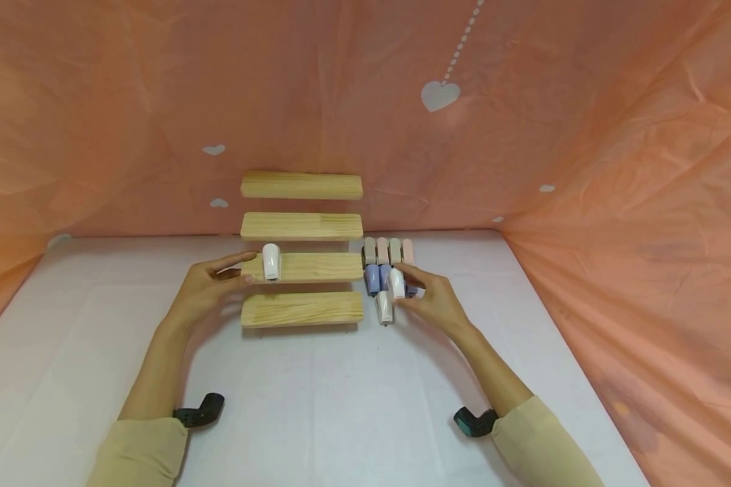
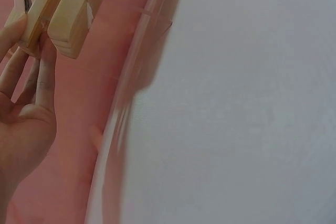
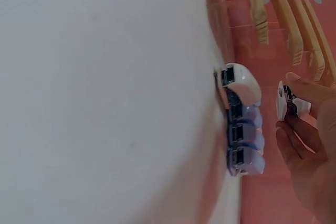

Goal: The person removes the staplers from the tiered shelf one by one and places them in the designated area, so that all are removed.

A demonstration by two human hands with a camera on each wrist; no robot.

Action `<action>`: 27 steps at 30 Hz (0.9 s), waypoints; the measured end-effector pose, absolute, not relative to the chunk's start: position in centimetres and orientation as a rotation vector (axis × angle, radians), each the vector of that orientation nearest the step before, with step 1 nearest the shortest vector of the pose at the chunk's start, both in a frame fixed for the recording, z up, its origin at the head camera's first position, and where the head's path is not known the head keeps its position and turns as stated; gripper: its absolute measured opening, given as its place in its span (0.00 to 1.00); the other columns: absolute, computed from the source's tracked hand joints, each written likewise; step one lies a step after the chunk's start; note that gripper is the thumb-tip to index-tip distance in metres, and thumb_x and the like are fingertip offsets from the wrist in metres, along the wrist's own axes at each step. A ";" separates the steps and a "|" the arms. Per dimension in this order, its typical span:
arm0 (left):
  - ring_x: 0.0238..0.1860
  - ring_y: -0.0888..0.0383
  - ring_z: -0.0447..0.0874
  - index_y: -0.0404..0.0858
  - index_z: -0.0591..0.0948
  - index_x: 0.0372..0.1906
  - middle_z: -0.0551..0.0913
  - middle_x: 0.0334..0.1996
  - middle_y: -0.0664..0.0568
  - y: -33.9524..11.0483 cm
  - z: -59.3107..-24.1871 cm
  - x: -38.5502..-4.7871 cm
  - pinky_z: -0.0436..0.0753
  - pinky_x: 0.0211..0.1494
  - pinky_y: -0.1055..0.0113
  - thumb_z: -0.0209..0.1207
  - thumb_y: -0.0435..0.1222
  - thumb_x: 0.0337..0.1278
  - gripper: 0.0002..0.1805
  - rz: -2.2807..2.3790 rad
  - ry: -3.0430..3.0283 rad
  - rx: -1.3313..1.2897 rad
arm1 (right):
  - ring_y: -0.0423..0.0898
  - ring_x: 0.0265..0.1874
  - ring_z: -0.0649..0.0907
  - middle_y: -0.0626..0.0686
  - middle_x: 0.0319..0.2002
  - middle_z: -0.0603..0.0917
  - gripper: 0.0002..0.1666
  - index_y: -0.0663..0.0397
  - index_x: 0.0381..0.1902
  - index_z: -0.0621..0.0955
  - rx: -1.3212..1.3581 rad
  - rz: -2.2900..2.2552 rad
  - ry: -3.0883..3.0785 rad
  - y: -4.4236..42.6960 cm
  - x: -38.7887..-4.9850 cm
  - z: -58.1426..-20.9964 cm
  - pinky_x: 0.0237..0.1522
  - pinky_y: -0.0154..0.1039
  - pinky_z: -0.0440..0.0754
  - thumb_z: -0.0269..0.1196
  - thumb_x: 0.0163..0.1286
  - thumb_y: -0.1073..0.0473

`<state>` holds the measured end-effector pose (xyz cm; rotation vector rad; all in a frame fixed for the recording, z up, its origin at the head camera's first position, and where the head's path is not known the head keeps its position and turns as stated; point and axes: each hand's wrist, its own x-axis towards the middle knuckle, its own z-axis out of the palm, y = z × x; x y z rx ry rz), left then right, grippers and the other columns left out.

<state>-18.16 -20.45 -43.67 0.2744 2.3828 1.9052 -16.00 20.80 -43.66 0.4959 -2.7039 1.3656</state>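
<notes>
My left hand (image 1: 200, 292) grips the left end of the third wooden shelf board (image 1: 323, 268) from the top, thumb and fingers on either side of it. Near that end stands a white mini stapler (image 1: 271, 262). To the right of the boards, my right hand (image 1: 435, 301) pinches another white stapler (image 1: 396, 283) between thumb and fingers; the right wrist view shows this held stapler (image 3: 283, 100) apart from the others. Beside it on the table are a white stapler (image 1: 384, 308) and several purple-blue staplers (image 1: 372, 279), partly hidden by the hand.
Behind the purple-blue staplers stands a row of grey and pink staplers (image 1: 382, 250). More wooden boards, a top one (image 1: 301, 185), a second (image 1: 301, 226) and a lowest (image 1: 301, 309), rise like steps. A white cloth (image 1: 341, 406) covers the table; an orange curtain (image 1: 341, 88) hangs behind.
</notes>
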 end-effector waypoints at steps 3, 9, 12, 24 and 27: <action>0.45 0.65 0.81 0.35 0.78 0.64 0.82 0.50 0.62 -20.5 -43.8 -18.1 0.82 0.44 0.74 0.68 0.38 0.60 0.28 1.908 2.384 0.275 | 0.58 0.52 0.84 0.61 0.57 0.82 0.38 0.58 0.64 0.78 0.494 1.381 -2.708 21.1 -15.8 -44.2 0.55 0.52 0.81 0.76 0.54 0.68; 0.45 0.65 0.82 0.35 0.78 0.64 0.84 0.48 0.61 -20.5 -43.8 -18.0 0.83 0.45 0.72 0.68 0.37 0.60 0.28 1.929 2.356 0.274 | 0.56 0.48 0.85 0.61 0.50 0.86 0.39 0.59 0.64 0.78 0.492 1.388 -2.725 21.5 -15.2 -45.2 0.54 0.52 0.81 0.77 0.53 0.67; 0.44 0.65 0.82 0.34 0.78 0.64 0.84 0.48 0.60 -20.5 -43.7 -17.9 0.83 0.45 0.72 0.68 0.36 0.60 0.28 1.952 2.336 0.273 | 0.54 0.48 0.85 0.59 0.49 0.86 0.39 0.59 0.63 0.78 0.490 1.357 -2.741 21.6 -15.1 -45.5 0.53 0.49 0.82 0.78 0.52 0.65; 0.45 0.65 0.83 0.35 0.77 0.65 0.84 0.47 0.59 -20.5 -43.6 -18.2 0.84 0.45 0.70 0.68 0.36 0.60 0.28 1.950 2.323 0.274 | 0.47 0.36 0.86 0.55 0.37 0.86 0.39 0.56 0.63 0.78 0.447 1.322 -2.831 21.8 -14.7 -46.4 0.43 0.42 0.84 0.78 0.52 0.65; 0.44 0.65 0.84 0.35 0.77 0.65 0.86 0.45 0.59 -20.5 -43.6 -18.2 0.84 0.45 0.69 0.68 0.36 0.60 0.28 1.956 2.310 0.269 | 0.47 0.37 0.86 0.56 0.41 0.86 0.38 0.59 0.63 0.78 0.459 1.338 -2.832 21.7 -14.6 -46.7 0.43 0.41 0.85 0.77 0.52 0.67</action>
